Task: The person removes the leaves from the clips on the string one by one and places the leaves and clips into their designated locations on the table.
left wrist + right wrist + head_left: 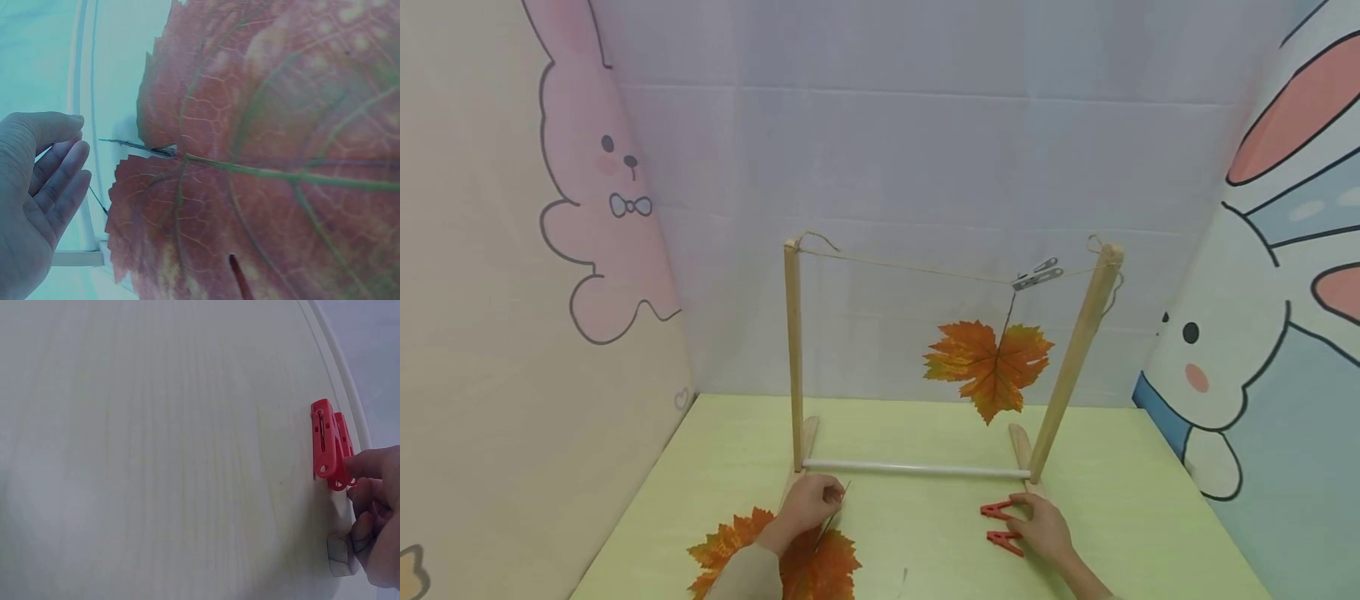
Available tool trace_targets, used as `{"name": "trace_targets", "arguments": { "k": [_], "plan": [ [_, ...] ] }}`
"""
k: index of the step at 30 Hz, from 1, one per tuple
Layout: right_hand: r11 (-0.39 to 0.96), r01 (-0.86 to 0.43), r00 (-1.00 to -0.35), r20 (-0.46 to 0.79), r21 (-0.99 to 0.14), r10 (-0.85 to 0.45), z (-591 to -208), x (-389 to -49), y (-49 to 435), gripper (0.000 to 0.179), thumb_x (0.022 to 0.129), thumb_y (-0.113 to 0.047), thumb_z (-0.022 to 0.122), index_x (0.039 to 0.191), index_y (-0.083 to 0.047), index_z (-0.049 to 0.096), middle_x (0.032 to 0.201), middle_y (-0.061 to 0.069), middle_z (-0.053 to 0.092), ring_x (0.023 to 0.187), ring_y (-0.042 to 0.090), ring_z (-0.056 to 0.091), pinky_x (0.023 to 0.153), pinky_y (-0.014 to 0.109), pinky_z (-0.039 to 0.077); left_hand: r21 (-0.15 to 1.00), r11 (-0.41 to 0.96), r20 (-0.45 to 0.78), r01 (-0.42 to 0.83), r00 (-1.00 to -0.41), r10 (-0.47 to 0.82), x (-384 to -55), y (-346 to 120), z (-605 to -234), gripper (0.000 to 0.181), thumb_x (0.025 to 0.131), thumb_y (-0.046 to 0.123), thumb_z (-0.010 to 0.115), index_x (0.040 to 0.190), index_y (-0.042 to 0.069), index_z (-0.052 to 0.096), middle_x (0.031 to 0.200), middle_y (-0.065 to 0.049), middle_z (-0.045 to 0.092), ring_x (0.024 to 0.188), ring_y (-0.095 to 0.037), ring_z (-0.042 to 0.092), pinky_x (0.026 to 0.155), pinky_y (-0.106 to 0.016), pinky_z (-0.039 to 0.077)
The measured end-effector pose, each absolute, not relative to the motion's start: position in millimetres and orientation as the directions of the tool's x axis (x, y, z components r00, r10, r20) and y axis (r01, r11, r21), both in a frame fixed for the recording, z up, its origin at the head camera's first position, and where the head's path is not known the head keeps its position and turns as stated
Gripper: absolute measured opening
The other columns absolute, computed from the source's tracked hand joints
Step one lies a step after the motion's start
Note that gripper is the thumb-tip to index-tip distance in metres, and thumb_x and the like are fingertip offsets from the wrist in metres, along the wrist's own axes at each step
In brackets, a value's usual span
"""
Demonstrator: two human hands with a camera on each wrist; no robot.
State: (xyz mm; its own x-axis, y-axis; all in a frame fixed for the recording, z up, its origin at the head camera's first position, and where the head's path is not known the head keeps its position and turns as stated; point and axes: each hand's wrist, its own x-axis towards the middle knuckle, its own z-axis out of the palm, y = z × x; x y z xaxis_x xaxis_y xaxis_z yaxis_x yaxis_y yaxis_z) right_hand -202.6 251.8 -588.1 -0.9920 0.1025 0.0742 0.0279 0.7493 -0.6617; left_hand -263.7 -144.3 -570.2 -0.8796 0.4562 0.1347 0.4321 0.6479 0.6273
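Curtained booth or staged play corner, small; building around it not identifiable. Backdrop: pale sheet [880, 167] with straight creases, beyond both hands. Side hanging: beige panel [475, 250] printed with pink rabbit [591, 167], bow-tied, left of the left hand [811, 502]. Side hanging: blue-and-white rabbit panel [1315, 433], right of the right hand [1043, 527]. Surface: yellow-green, wood-grained tabletop [917, 525], beneath both hands. Furnishing: wooden frame [793, 358] strung with cord [910, 268], just ahead of the hands.

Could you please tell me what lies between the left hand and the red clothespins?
In the head view, apart from a leaf stem at the left hand, only bare tabletop separates it from the red clothespins.
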Motion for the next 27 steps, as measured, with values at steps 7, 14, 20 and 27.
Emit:
{"name": "trace_targets", "arguments": {
  "k": [7,14,20,27],
  "plan": [
    [0.741,0.028,-0.993,0.068,-0.671,0.1,-583,-200,253,0.038,0.066,-0.01,0.074,0.101,0.001,0.065,0.096,0.011,0.066,0.098,0.035,0.058,0.082,0.047,0.043,0.627,0.627,0.181,0.462,-0.87,0.459,-267,-143,-568,0.007,0.074,-0.001,0.065,0.08,0.002,0.068,0.072,0.003,0.062,0.065,-0.006,0.056,0.057,-0.022,0.047],
    [0.739,0.002,-0.991,0.097,-0.674,0.091,-571,-199,256,0.037,0.067,-0.012,0.076,0.1,0.001,0.065,0.094,0.009,0.066,0.093,0.029,0.059,0.079,0.041,0.045,0.616,0.614,0.217,0.493,-0.856,0.469,-269,-144,-555,0.011,0.073,-0.002,0.066,0.083,0.001,0.068,0.074,0.002,0.063,0.066,-0.007,0.056,0.058,-0.022,0.048],
    [0.738,-0.002,-0.992,0.092,-0.675,0.083,-563,-201,259,0.033,0.072,-0.013,0.073,0.101,0.001,0.065,0.094,0.01,0.067,0.085,0.027,0.06,0.07,0.036,0.046,0.608,0.624,0.215,0.491,-0.859,0.465,-270,-141,-547,0.012,0.073,-0.002,0.066,0.085,0.0,0.068,0.075,0.001,0.063,0.067,-0.009,0.058,0.059,-0.023,0.048],
    [0.738,0.003,-0.993,0.087,-0.674,0.084,-555,-202,261,0.031,0.074,-0.013,0.072,0.102,-0.001,0.065,0.095,0.01,0.066,0.074,0.017,0.057,0.062,0.029,0.043,0.589,0.64,0.205,0.493,-0.857,0.472,-274,-136,-538,0.01,0.073,-0.003,0.068,0.083,0.0,0.067,0.074,0.0,0.063,0.067,-0.011,0.058,0.059,-0.023,0.048]
  ]
}}
